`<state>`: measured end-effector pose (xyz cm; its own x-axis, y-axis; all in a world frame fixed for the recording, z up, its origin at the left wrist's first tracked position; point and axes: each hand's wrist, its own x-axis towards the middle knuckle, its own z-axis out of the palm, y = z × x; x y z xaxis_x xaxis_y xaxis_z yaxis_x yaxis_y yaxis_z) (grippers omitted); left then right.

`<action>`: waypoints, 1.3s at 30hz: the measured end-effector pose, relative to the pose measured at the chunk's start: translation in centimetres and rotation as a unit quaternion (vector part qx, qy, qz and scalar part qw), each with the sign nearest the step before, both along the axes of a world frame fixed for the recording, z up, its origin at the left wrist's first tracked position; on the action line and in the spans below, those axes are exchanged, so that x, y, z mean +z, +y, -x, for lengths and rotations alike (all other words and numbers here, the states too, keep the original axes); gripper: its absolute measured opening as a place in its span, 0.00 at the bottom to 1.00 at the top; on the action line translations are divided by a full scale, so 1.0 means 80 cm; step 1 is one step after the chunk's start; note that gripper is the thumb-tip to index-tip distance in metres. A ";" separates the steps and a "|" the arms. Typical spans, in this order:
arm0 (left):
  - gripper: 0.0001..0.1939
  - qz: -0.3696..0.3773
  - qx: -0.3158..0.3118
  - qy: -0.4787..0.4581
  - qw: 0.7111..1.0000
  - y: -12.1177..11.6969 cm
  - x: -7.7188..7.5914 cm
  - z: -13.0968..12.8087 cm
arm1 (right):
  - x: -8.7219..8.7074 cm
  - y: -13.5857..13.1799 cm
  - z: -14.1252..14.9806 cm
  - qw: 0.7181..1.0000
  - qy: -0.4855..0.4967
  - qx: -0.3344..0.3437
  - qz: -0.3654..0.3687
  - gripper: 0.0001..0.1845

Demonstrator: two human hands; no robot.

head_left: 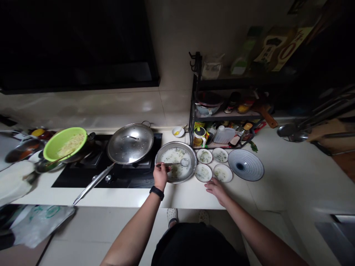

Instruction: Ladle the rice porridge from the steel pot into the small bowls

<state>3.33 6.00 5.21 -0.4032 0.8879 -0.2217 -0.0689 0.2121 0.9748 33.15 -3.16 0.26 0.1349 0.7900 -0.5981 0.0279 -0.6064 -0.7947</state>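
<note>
The left hand [161, 176] had its fingers closed round a spoon [184, 162] over the metal basin [193, 159]. Right of the basin stood 4 small bowls [229, 177] and, nearer, the right hand [216, 189], fingers loosely parted, bowl contact unclear.

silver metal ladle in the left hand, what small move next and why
Probably scoop white, green-flecked liquid with the silver metal ladle: the left hand holds it at the round metal basin, which contains that liquid, and the right hand is beside four small white dark-rimmed bowls containing similar liquid.
</note>
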 end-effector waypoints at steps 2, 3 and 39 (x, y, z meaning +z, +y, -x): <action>0.17 -0.002 -0.001 -0.007 1.000 -0.001 0.004 0.000 | -0.002 -0.001 -0.002 1.000 0.005 -0.012 0.002 0.30; 0.18 -0.002 -0.003 -0.009 1.000 -0.002 0.007 0.000 | -0.003 -0.002 -0.003 1.000 0.009 -0.020 0.004 0.31; 0.17 -0.111 -0.224 0.147 0.957 -0.082 0.042 -0.093 | -0.028 -0.052 -0.038 0.958 -0.248 0.140 -0.018 0.36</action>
<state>10.76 -0.59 8.53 0.0124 0.9983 0.0568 0.2654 -0.0580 0.9624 36.19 -7.32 -1.96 0.1751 0.8557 -0.4870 0.5655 -0.4923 -0.6617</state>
